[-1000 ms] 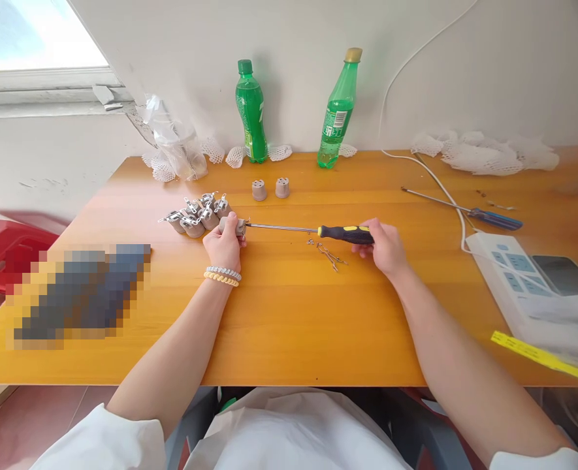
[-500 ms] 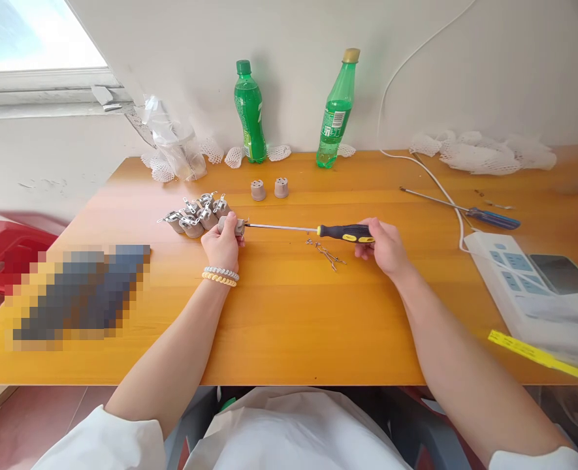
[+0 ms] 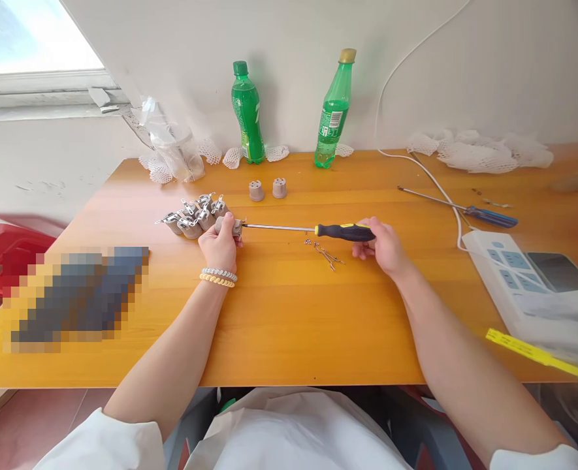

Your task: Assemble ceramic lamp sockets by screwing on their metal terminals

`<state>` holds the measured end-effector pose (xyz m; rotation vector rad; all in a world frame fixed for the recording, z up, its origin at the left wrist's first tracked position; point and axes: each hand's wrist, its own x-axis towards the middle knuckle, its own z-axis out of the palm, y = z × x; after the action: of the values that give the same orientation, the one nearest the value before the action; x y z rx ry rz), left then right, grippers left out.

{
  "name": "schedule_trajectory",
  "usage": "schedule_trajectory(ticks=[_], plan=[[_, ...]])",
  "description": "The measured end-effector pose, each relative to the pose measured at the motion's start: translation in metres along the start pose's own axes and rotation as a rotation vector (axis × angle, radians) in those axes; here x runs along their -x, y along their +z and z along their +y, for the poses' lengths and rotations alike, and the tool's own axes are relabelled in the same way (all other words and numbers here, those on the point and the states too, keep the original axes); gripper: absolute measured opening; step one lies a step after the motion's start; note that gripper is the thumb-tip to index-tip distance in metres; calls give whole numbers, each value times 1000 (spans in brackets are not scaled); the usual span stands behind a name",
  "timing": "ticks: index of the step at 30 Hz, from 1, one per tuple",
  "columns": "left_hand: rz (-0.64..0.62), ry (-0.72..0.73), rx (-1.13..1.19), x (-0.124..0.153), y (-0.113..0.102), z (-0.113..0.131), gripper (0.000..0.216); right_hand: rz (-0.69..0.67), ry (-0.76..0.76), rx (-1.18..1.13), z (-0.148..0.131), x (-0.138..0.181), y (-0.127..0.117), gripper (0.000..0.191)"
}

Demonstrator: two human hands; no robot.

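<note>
Pinched in my left hand (image 3: 220,248) is a small grey-beige ceramic lamp holder (image 3: 221,226), lying sideways with its end facing right. My right hand (image 3: 385,247) has its thumb and fingers on the black and yellow handle of a screwdriver (image 3: 337,232). The screwdriver's shaft runs level to the left, and its tip meets the lamp holder's right end, where a small metal part shows. Just left of my left hand stands a cluster of lamp holders (image 3: 189,227) with metal brackets on top. Below the shaft lie small screws (image 3: 308,242) and thin metal strips (image 3: 328,256).
Two lamp holders without brackets (image 3: 279,188) stand behind the shaft. Farther back are two green bottles (image 3: 247,121) and white foam nets (image 3: 494,153). On the right lie a blue-handled screwdriver (image 3: 490,216), a white cable (image 3: 445,186) and a power strip (image 3: 494,274).
The screwdriver handle has turned: its yellow patches now show along the top edge instead of facing me. My right fingers have shifted around it. My left hand stays nearly still.
</note>
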<state>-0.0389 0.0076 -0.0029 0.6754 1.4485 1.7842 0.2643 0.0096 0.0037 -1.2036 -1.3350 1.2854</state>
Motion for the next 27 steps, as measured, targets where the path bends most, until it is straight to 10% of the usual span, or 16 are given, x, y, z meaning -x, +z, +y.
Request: schedule_trajectory(ticks=[11, 19, 27], plan=[[-13, 19, 9, 0, -1, 1, 31, 116, -10, 225, 2, 0, 3, 57], [-36, 14, 5, 1, 0, 2, 34, -29, 59, -148, -7, 2, 1, 32], [-39, 20, -16, 0, 0, 2, 34, 128, -43, 183, 0, -1, 1, 49]])
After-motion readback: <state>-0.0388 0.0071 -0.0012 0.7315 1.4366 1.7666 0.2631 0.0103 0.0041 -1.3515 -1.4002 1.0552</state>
